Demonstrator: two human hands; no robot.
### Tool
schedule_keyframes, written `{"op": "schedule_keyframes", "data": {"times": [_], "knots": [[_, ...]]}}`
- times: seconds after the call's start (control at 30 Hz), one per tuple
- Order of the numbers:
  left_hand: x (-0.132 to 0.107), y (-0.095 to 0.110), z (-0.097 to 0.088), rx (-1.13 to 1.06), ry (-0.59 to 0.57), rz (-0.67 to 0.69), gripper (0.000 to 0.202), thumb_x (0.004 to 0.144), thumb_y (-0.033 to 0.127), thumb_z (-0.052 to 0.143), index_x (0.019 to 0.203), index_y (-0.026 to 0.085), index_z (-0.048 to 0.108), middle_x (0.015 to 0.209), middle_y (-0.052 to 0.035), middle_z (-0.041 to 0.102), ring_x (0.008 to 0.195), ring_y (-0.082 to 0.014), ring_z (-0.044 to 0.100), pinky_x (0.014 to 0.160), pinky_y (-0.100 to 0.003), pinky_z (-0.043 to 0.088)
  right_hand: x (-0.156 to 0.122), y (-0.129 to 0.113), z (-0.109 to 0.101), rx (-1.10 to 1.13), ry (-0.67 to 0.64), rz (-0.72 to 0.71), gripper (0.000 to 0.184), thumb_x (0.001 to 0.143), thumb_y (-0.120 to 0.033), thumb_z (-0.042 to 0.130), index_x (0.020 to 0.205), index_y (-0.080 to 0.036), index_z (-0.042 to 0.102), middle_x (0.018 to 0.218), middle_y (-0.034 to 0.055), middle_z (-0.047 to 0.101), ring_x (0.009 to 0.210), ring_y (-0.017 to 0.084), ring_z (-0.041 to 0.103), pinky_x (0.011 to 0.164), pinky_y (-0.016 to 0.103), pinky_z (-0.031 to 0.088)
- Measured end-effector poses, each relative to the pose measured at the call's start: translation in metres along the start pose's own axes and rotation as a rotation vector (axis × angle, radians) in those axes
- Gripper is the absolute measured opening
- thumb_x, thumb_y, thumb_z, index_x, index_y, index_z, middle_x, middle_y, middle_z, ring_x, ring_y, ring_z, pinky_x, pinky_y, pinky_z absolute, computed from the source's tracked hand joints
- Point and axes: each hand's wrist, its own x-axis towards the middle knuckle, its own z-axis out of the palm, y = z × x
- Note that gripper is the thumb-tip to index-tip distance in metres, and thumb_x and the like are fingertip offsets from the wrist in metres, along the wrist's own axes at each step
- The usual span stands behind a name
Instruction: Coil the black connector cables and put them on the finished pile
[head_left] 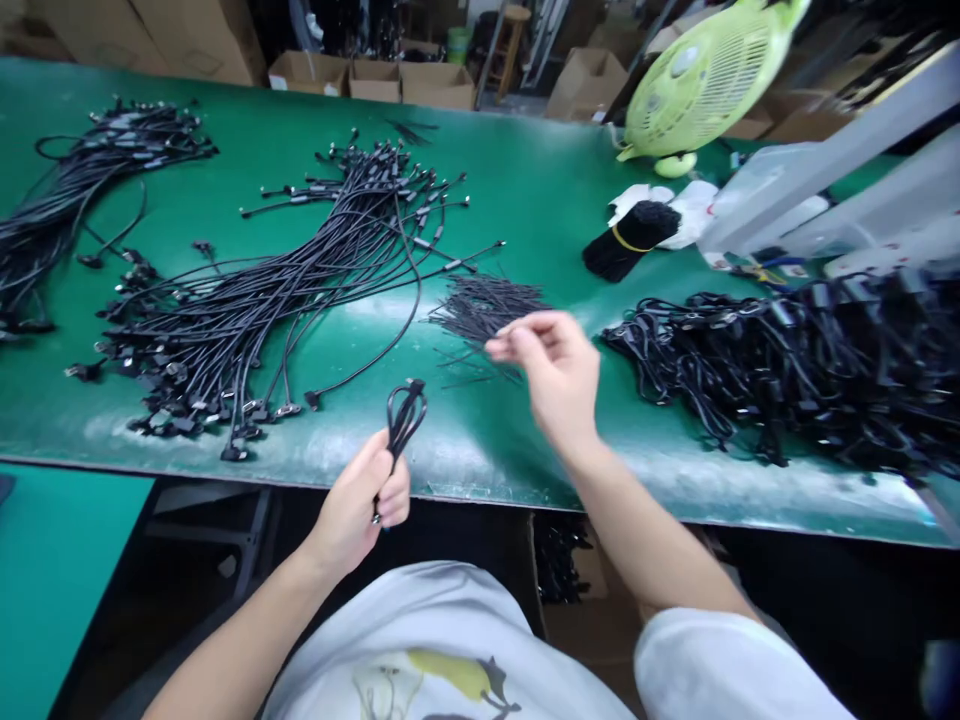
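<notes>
One steady grip low on the coiled cable (407, 418) should keep its loops together, and a light pinch suits picking singly from the strip pile (489, 303). The left hand (366, 492) wraps the coiled cable, to the near left of that pile; the right hand (561, 375) bends over its near right edge, thumb and fingertips pressed together, though whether on anything I cannot tell.

A glossy green tabletop (480, 455) bears long black cables (300, 275), thin black strips (484, 303), a yellow-banded black bundle (616, 252) and coiled black cables (810, 370).
</notes>
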Motion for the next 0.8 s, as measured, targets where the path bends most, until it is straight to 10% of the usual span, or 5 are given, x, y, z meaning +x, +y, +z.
{"op": "schedule_keyframes", "data": {"times": [0.2,0.5,0.63,0.8], "knots": [[0.010,-0.005,0.003,-0.026,0.048,0.151,0.045,0.087,0.043,0.065,0.123,0.017,0.056,0.060,0.0083,0.036,0.047,-0.0042,0.028,0.044,-0.016,0.026,-0.100,-0.008,0.053,0.160,-0.246,0.239,0.012,0.092,-0.031,0.058,0.089,-0.019,0.059,0.080,0.0014,0.072,0.069,0.014,0.071,0.067,0.028,0.058],[0.008,-0.009,-0.023,0.714,0.284,0.462,0.034,0.096,0.033,0.046,0.120,0.016,0.062,0.073,-0.0009,0.057,0.064,-0.0129,0.051,0.062,-0.025,0.044,-0.087,-0.022,0.055,-0.663,-0.381,-1.028,0.017,0.092,-0.009,0.049,0.101,-0.016,0.062,0.104,0.0094,0.071,0.101,0.018,0.065,0.089,0.033,0.051],[0.002,-0.001,-0.031,1.067,0.218,0.538,0.030,0.095,0.026,0.042,0.110,0.017,0.066,0.095,-0.0083,0.066,0.091,-0.0211,0.061,0.085,-0.033,0.047,-0.074,-0.034,0.055,-0.847,-0.566,-1.219,0.020,0.093,-0.009,0.046,0.096,-0.013,0.065,0.117,0.0118,0.067,0.118,0.024,0.057,0.102,0.038,0.046],[-0.012,0.017,-0.031,0.865,0.019,0.292,0.031,0.092,0.026,0.047,0.115,0.016,0.066,0.087,-0.0044,0.069,0.085,-0.0188,0.062,0.086,-0.031,0.048,-0.068,-0.046,0.050,-0.852,-0.720,-1.360,0.023,0.093,-0.008,0.043,0.089,-0.012,0.065,0.096,0.0108,0.070,0.088,0.019,0.063,0.088,0.032,0.050]]}}
